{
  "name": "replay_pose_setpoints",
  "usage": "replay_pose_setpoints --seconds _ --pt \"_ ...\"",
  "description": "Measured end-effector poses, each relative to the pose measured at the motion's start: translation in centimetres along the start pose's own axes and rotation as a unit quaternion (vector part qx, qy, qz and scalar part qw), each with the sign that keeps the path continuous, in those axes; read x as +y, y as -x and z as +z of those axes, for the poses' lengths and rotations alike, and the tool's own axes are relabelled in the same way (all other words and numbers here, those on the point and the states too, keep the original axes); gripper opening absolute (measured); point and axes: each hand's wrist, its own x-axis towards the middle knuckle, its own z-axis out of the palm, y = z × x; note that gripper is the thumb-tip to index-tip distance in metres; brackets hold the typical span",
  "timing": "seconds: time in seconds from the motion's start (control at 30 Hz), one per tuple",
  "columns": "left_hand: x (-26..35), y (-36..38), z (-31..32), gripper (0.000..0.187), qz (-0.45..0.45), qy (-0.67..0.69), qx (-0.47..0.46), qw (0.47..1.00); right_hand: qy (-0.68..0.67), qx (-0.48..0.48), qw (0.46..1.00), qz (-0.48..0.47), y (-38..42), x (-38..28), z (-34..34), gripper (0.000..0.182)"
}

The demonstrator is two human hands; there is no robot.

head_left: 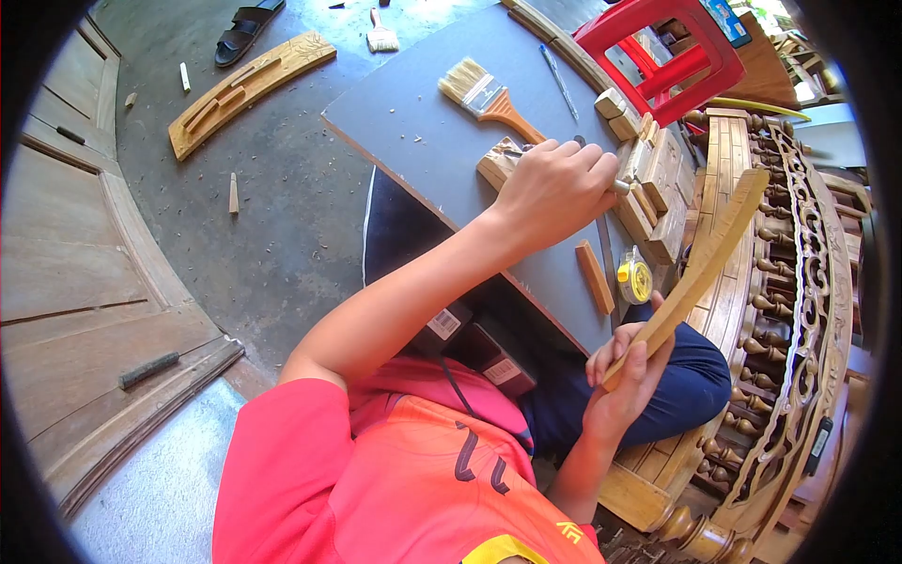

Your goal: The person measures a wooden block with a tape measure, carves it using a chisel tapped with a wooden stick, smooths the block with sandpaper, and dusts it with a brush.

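Note:
My left hand (561, 191) is closed around a slim tool; its light rounded end (620, 187) sticks out on the right, and a thin dark part shows at the left. Most of the tool is hidden by the fingers. Just below the knuckles' left side, a wooden block (494, 165) lies on the grey board (404, 117). My right hand (631, 371) grips the lower end of a long, curved wooden piece (707, 268), which is raised at a slant. A flat brush (503, 105) with an orange handle lies beyond my left hand.
A yellow tape measure (634, 279) and wood strip (594, 278) lie between the hands. Wooden blocks (662, 174), a pen (560, 83) and a red stool (658, 56) are beyond. Carved wooden furniture (780, 310) stands right; a curved carved piece (249, 92) lies on the floor left.

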Motion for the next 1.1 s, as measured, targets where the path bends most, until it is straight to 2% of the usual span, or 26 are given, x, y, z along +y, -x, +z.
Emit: replay_pose_setpoints --seconds 0.2,0.5,0.63,0.73,0.87,1.0,1.1 --pt "0.1 0.1 0.0 0.026 0.001 -0.005 -0.008 1.000 -0.028 0.033 0.999 -0.032 -0.8 -0.9 -0.5 0.064" --pt "-0.1 0.0 -0.2 0.028 0.004 0.011 -0.003 1.000 -0.008 0.018 1.000 -0.022 -0.4 -0.6 -0.6 0.063" --pt "-0.3 0.0 -0.1 0.028 0.010 0.010 0.018 1.000 0.011 0.053 0.996 -0.072 -1.4 -2.2 -1.2 0.067" --pt "-0.4 -0.1 -0.2 0.028 -0.010 0.032 0.015 0.999 -0.037 0.118 0.980 -0.155 -2.7 -3.4 -1.8 0.070" --pt "-0.4 0.1 0.1 0.029 0.005 0.015 0.030 0.999 -0.072 0.156 0.967 -0.186 -2.5 -2.3 -0.2 0.072" --pt "-0.3 0.1 -0.1 0.030 0.021 0.002 0.040 0.999 -0.021 0.101 0.987 -0.121 -1.3 -0.7 -0.5 0.069" --pt "-0.2 0.1 -0.3 0.029 0.025 0.000 0.039 0.999 -0.024 0.095 0.990 -0.105 -0.9 -0.1 -0.4 0.066"
